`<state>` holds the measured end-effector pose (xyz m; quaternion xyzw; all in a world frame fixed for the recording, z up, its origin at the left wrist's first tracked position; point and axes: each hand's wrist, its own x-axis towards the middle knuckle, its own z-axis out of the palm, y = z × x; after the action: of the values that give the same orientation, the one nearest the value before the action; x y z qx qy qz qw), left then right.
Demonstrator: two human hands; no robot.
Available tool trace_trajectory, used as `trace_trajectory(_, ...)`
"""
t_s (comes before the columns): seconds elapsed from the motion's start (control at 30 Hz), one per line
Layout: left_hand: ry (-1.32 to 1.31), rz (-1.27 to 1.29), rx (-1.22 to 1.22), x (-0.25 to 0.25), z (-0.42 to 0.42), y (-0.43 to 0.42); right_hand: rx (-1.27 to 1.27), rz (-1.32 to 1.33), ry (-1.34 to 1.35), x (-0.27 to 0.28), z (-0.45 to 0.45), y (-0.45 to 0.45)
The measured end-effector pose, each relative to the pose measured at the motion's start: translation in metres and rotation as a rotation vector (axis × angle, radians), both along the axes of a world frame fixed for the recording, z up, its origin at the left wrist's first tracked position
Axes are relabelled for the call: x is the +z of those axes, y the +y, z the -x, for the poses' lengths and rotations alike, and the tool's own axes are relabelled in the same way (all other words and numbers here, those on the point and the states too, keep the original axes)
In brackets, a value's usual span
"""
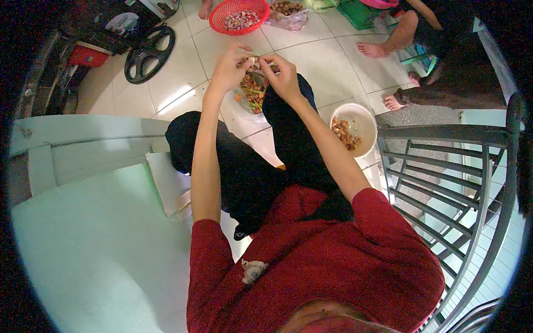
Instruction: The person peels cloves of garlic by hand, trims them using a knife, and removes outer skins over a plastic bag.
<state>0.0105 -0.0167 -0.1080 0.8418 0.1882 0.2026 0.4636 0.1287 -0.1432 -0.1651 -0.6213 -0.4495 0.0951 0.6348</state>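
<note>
Both hands meet in front of my knees. My left hand (230, 67) has its fingers pinched round a small pale piece (254, 60), and my right hand (282, 75) pinches at the same piece from the other side. What exactly the piece is cannot be made out. Just below them, a clear plastic bag (252, 115) on the floor holds brown and orange scraps with some green stalks. Beyond the hands stands a red basket (220, 25) with many small pale pieces in it.
A white bucket (372, 127) with brown peelings stands right of my knees. Another plastic bag (291, 21) lies beside the basket. A black steering wheel (150, 54) is at the left. Another person's bare feet (373, 50) and a green stool are at the right, above a metal railing (433, 133).
</note>
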Motion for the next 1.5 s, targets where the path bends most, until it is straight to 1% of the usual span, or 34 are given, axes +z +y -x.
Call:
trace_trajectory(0.07, 0.039, 0.13, 0.024, 0.007, 0.0, -0.004, -0.001, -0.006, -0.019, -0.002, -0.002, 0.001)
trace_trajectory(0.13, 0.022, 0.096, 0.017, 0.002, -0.001, -0.002, -0.001, -0.012, -0.038, 0.0, -0.002, 0.001)
trace_trajectory(0.2, 0.006, 0.062, 0.009, 0.0, -0.001, 0.0, 0.027, -0.015, 0.024, 0.002, -0.001, 0.0)
trace_trajectory(0.27, 0.077, -0.055, -0.036, 0.0, 0.0, 0.0, 0.034, 0.008, 0.04, 0.003, -0.001, -0.001)
trace_trajectory(0.3, 0.076, -0.055, -0.036, 0.006, 0.0, -0.004, 0.041, 0.032, 0.056, 0.002, -0.001, -0.001)
trace_trajectory(0.37, 0.141, 0.074, -0.011, 0.019, 0.001, -0.011, 0.031, 0.012, 0.027, 0.0, -0.001, -0.001)
trace_trajectory(0.4, 0.141, 0.074, -0.011, 0.014, 0.0, -0.009, 0.021, -0.007, -0.001, -0.001, 0.0, 0.0)
trace_trajectory(0.47, 0.058, 0.106, -0.031, 0.004, -0.003, -0.006, 0.009, 0.003, 0.006, -0.001, 0.0, -0.001)
trace_trajectory(0.6, 0.028, 0.104, -0.039, 0.003, -0.003, -0.007, -0.015, -0.029, 0.009, -0.003, -0.001, 0.0)
trace_trajectory(0.67, 0.019, -0.056, -0.094, -0.001, -0.003, -0.004, -0.017, -0.022, 0.034, -0.004, 0.0, 0.0)
trace_trajectory(0.8, 0.052, -0.056, -0.083, 0.001, -0.003, -0.004, -0.012, -0.052, 0.064, 0.0, 0.001, -0.002)
trace_trajectory(0.87, 0.054, -0.144, -0.117, 0.0, -0.002, -0.002, -0.005, -0.034, 0.067, -0.002, 0.0, -0.002)
trace_trajectory(0.9, 0.053, -0.145, -0.115, 0.003, -0.002, -0.005, 0.002, -0.016, 0.07, -0.002, 0.0, -0.002)
trace_trajectory(1.0, -0.002, -0.073, -0.079, 0.011, -0.002, -0.011, -0.065, -0.087, 0.001, -0.002, 0.001, -0.001)
trace_trajectory(1.07, 0.012, -0.066, -0.061, 0.015, -0.002, -0.013, -0.066, -0.082, 0.035, -0.002, 0.001, 0.0)
trace_trajectory(1.1, 0.012, -0.065, -0.061, 0.009, -0.002, -0.009, -0.067, -0.077, 0.069, -0.002, 0.002, 0.0)
trace_trajectory(1.17, -0.03, -0.08, -0.065, -0.008, -0.005, 0.002, -0.076, -0.061, 0.057, -0.005, -0.002, 0.0)
trace_trajectory(1.2, -0.029, -0.079, -0.065, -0.007, -0.005, 0.001, -0.085, -0.046, 0.046, -0.006, -0.003, 0.0)
trace_trajectory(1.27, -0.033, 0.015, 0.02, -0.006, -0.005, -0.001, -0.081, -0.058, 0.047, -0.007, -0.004, 0.0)
trace_trajectory(1.37, 0.01, 0.09, 0.066, -0.006, -0.004, 0.006, -0.064, -0.083, 0.021, -0.01, -0.004, 0.002)
trace_trajectory(1.43, 0.048, 0.102, 0.096, 0.013, -0.001, 0.0, -0.051, -0.097, -0.008, -0.005, -0.002, 0.002)
trace_trajectory(1.5, 0.085, 0.114, 0.128, 0.018, 0.001, -0.001, -0.005, -0.08, 0.111, 0.0, 0.002, -0.001)
